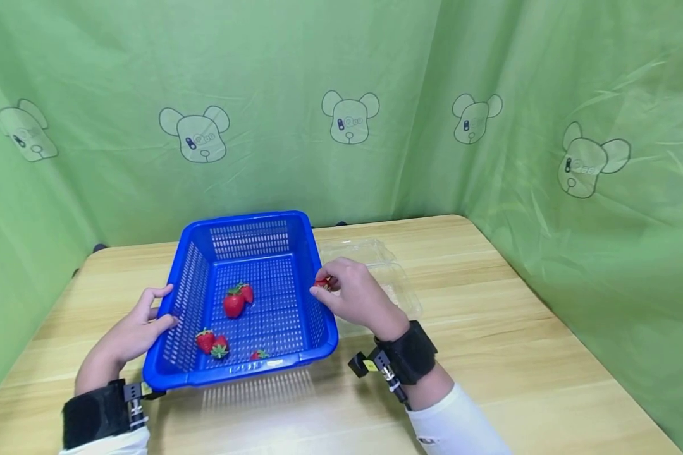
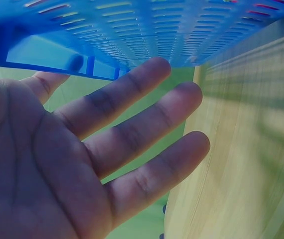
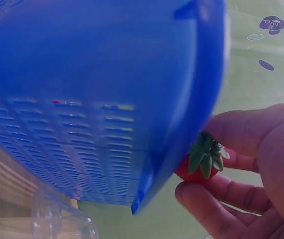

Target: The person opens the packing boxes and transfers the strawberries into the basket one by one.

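Note:
A blue plastic basket (image 1: 260,255) with slotted walls is tilted above the table, its shadow below the near side. My left hand (image 1: 131,335) holds its left rim between thumb and index finger; the other fingers (image 2: 146,127) stretch out beneath, apart from the wall. Several strawberries lie inside, among them a large one (image 1: 234,306) near the middle and another (image 1: 205,341) at the near left. At the right rim my right hand (image 1: 355,294) pinches a strawberry (image 3: 197,167), its green leaves showing in the right wrist view. In the head view, fingers partly cover that strawberry.
A clear plastic clamshell box (image 1: 401,287) stands lid-up on the wooden table (image 1: 489,328), right of the basket and partly behind my right hand. Green curtains (image 1: 284,170) with bear-head prints close off the back and sides.

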The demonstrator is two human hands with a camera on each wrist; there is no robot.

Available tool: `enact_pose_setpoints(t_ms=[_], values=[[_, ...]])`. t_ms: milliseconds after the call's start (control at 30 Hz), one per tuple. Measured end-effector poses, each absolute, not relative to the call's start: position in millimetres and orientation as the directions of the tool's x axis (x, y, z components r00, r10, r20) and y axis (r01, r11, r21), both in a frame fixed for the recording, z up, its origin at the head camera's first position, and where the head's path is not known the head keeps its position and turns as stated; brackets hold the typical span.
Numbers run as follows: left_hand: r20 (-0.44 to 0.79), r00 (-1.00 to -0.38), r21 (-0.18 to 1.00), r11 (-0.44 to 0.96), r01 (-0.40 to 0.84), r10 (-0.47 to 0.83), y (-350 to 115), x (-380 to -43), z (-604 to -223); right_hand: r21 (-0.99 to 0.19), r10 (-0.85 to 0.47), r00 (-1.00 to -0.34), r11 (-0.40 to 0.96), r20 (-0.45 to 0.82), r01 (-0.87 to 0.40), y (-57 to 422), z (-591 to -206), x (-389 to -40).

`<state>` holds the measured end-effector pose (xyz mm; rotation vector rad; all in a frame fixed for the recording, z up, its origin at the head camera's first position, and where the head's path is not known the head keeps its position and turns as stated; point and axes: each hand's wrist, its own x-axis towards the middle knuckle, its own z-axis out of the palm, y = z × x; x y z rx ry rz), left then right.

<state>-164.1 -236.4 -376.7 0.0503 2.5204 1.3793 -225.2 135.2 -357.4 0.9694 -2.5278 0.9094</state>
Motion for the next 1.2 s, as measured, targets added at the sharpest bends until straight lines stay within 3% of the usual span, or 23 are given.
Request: enact_pose_setpoints(t_ms=[300, 667, 867, 1033, 1200], values=[[-0.217, -0.962, 0.836, 0.54, -0.096, 0.166, -237, -164, -378, -0.471, -0.519, -0.728, 0.556, 0.448, -0.685, 131, -360, -222], [-0.217, -0.963, 0.831, 0.547, -0.096, 0.161, -235, -163, -377, -0.452, -0.506, -0.69, 0.523, 0.518, -0.723, 127, -364, -224], [-0.22, -0.962, 0.833, 0.544, -0.098, 0.164, -238, -164, -380, -0.475, -0.445, -0.714, 0.539, 0.54, -0.696, 137, -360, -229], [-0.212, -0.963, 0.829, 0.552, -0.087, 0.167, -239, -165, -380, -0.521, -0.402, -0.82, 0.635, 0.408, -0.571, 153, -358, -239], [-0.215, -0.962, 0.833, 0.545, -0.091, 0.169, -239, -165, -378, -0.526, -0.332, -0.936, 0.779, 0.116, -0.341, 174, -360, -249]])
